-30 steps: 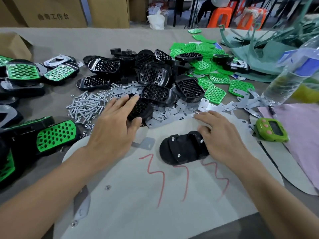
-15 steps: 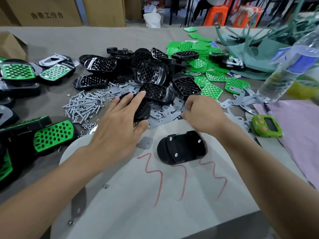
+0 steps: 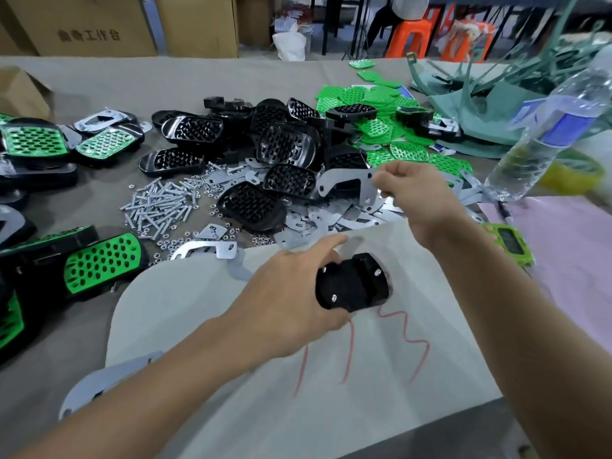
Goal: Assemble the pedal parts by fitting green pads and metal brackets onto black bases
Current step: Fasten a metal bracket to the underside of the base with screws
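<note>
Up comes the right grip (image 3: 417, 190) from the loose metal, where it was digging half a second ago, and now it pinches a metal bracket (image 3: 344, 176) by one end between thumb and fingertips, holding it clear above the heap. Across swings the left grip (image 3: 291, 293) too, off the pile and onto the black base (image 3: 352, 286), with the thumb curled under the near edge and the forefinger stretched over the far edge. That base lies on the white sheet (image 3: 215, 319), three silver screw tips showing, just above the red scribbles (image 3: 410, 352). Between the two grips, spare brackets (image 3: 331, 220) litter the grey counter (image 3: 99, 81) along the sheet's far edge. Beyond them sits the jumble of bare black bases (image 3: 284, 150), and right of that the green pads (image 3: 374, 127) spread out in a loose drift. Left of the jumble, a scatter of screws (image 3: 159, 203) and nuts. At the left edge, finished pedals (image 3: 102, 260) show green pads set in black. On the right, a clear water bottle (image 3: 546, 127) appears tilted, with a green timer (image 3: 506, 243) near the right forearm on the edge of a pink cloth (image 3: 563, 276). Cardboard boxes (image 3: 82, 24) and orange stools (image 3: 410, 34) stand behind the counter.
</note>
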The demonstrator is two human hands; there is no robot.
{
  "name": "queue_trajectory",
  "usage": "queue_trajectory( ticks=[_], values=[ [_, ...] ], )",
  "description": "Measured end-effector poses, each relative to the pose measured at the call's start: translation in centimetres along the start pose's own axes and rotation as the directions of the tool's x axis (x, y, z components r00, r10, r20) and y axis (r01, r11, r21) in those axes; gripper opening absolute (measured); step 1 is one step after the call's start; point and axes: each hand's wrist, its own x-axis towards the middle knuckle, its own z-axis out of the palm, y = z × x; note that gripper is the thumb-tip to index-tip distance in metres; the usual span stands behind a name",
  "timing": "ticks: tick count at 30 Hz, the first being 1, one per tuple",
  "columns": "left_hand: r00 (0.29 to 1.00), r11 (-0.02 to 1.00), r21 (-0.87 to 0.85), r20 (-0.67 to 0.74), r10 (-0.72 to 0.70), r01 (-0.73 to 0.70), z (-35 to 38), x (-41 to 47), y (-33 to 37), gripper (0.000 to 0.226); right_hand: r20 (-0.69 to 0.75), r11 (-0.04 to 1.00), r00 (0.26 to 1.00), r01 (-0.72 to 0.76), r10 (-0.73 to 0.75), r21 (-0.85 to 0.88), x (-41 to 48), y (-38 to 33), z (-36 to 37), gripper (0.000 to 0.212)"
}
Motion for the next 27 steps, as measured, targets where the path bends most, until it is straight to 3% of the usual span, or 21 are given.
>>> queue_trajectory(
  ticks=[5, 12, 19, 21, 24, 27],
  values=[
    [0.992, 0.987, -0.146, -0.091, -0.083, 0.069, -1.1, 1.1, -2.5, 0.093, 0.007, 0.972, 1.000, -0.004, 0.003, 0.234, -1.4, 0.0, -0.5, 0.025],
    [0.985, 0.963, -0.246, -0.101, -0.137, 0.108, -0.8, 0.3, -3.0, 0.101, 0.204, 0.920, 0.973, 0.021, -0.110, 0.392, -4.5, 0.5, 1.2, 0.018],
    [0.989, 0.938, -0.324, -0.038, -0.144, 0.124, -1.2, 0.1, -3.9, 0.091, -0.007, 0.910, 0.980, 0.188, -0.199, 0.370, -4.6, 1.7, 1.4, 0.011],
    [0.988, 0.938, -0.322, -0.041, -0.147, 0.126, -1.3, 0.3, -3.9, 0.091, 0.100, 0.912, 0.976, 0.139, -0.191, 0.386, -4.5, 1.8, 0.8, 0.014],
    [0.988, 0.943, -0.306, -0.039, -0.148, 0.129, -1.5, 0.2, -3.7, 0.098, 0.339, 0.922, 0.928, 0.008, -0.151, 0.388, -4.3, 1.9, -0.2, 0.040],
    [0.987, 0.944, -0.301, -0.039, -0.155, 0.136, -1.6, 0.1, -3.6, 0.109, 0.474, 0.965, 0.874, -0.023, -0.107, 0.260, -4.4, 1.5, -0.5, 0.051]
  ],
)
